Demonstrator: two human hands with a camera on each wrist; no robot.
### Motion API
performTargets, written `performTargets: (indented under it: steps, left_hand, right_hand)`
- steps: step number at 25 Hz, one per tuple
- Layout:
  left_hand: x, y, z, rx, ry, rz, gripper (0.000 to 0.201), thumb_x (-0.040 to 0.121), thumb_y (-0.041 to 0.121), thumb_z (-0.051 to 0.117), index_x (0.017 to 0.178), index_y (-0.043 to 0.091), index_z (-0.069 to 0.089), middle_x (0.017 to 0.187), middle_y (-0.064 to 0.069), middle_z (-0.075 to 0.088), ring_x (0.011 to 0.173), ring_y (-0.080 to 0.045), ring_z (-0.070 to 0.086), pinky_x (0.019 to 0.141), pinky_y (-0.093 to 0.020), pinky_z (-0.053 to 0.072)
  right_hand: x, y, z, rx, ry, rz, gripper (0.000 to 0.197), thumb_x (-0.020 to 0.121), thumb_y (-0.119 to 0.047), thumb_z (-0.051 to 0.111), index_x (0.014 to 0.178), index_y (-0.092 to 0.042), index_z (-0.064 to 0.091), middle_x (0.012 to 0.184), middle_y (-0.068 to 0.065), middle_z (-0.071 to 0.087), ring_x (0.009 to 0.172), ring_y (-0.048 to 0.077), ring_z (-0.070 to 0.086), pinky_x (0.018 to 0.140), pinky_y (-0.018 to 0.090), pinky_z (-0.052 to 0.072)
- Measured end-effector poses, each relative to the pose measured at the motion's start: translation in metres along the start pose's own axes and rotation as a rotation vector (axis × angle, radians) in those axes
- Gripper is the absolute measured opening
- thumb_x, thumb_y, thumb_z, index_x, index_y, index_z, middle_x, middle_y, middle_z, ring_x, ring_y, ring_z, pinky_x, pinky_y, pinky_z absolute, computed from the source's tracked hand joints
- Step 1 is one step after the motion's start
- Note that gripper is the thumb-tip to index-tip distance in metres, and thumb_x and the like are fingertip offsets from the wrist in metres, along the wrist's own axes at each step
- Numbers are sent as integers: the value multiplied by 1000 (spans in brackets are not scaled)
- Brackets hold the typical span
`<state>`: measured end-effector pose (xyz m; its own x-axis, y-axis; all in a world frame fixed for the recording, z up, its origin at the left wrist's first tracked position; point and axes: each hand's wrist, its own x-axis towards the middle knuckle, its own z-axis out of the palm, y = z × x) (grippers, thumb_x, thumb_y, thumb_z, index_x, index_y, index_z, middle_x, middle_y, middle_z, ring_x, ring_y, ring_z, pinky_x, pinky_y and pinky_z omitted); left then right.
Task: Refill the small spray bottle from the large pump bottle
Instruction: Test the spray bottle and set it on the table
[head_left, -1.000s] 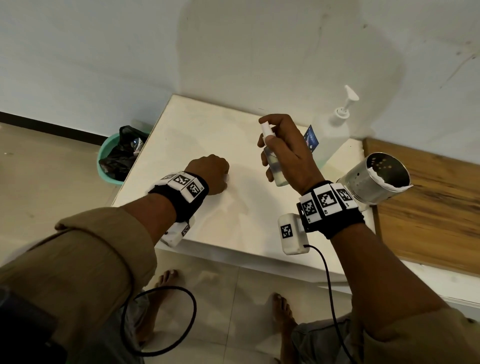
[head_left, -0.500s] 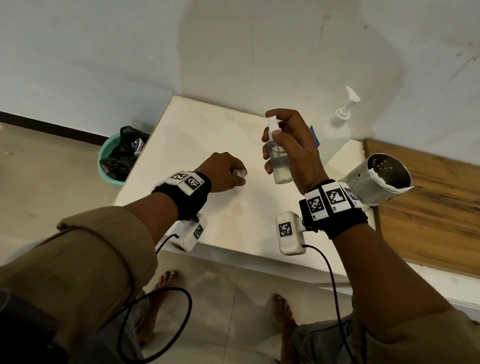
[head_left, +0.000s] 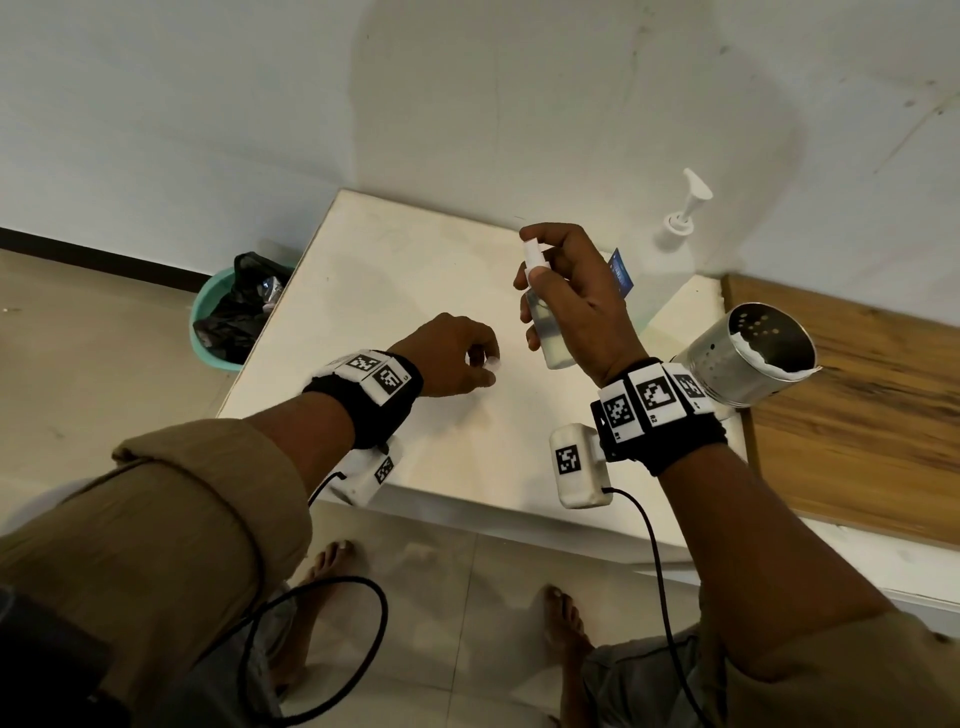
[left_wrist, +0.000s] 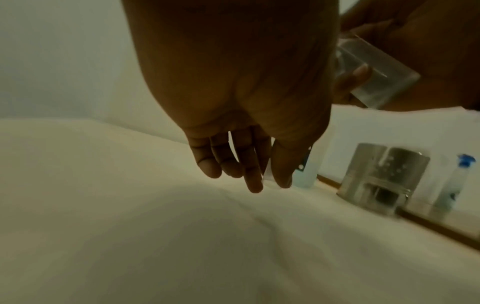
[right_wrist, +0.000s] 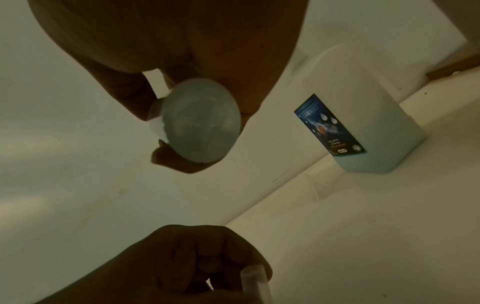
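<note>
My right hand (head_left: 571, 301) grips the small clear spray bottle (head_left: 551, 343) above the white table (head_left: 389, 280), its index finger resting over the white nozzle (head_left: 533, 257). The right wrist view shows the bottle's round base (right_wrist: 200, 121). To its left, my left hand (head_left: 457, 358) pinches a small clear cap (head_left: 492, 364) between thumb and fingers; the cap (left_wrist: 269, 174) shows again in the left wrist view. The large pump bottle (head_left: 670, 260), with a blue label (right_wrist: 330, 125), stands against the wall behind my right hand.
A perforated metal can (head_left: 753, 353) stands at the table's right edge beside a wooden board (head_left: 857, 415). A green bin (head_left: 218, 322) with a black bag sits on the floor to the left. A blue-capped bottle (left_wrist: 457, 181) stands beyond the can.
My left hand has come up off the table and moved right toward the spray bottle, with the clear cap in its fingertips. The right hand has shifted the bottle slightly.
</note>
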<state>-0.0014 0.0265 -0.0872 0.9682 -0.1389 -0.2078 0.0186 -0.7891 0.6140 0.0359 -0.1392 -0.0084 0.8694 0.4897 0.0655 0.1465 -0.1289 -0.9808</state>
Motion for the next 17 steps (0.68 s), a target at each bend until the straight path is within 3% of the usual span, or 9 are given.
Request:
performTargets:
  steps: [4,10,12,15,17]
  left_hand:
    - [-1,-8,6,229,-88,1,25,80,33,75,102,27,65,101,6,50,95,-14,48,83,-35,47]
    - [4,-10,-5,229,-156,-57,48,71,36,84,112,25,61,105,7,53,96,-17,53,83,-33,47]
    - [5,-3,-25,138,-8,-28,41,76,37,80,111,23,64,102,7,61,88,-16,58,79,-28,46]
    - [3,14,-58,-224,387,67,20,85,25,72,104,19,70,85,6,69,72,-12,63,70,-24,51]
    - [0,23,-68,-472,482,126,19,86,17,71,105,17,72,81,6,71,64,-10,64,62,-19,52]
  right_hand:
    - [0,-1,1,-48,9,-13,35,96,-3,44,128,-17,49,94,13,57,69,21,56,51,32,51]
    - [-1,-2,-1,-58,14,-12,35,96,-3,43,127,-17,49,94,13,57,69,22,56,51,33,51]
    - [-1,-2,-1,-48,12,-8,35,96,-3,44,128,-16,49,94,13,58,68,22,56,50,32,50]
    - [0,-1,-1,-45,6,16,36,94,-7,45,129,-17,47,92,12,59,67,22,56,49,33,49]
    - [1,2,1,-55,-2,36,37,92,-11,47,129,-19,45,90,10,60,67,23,56,50,34,49]
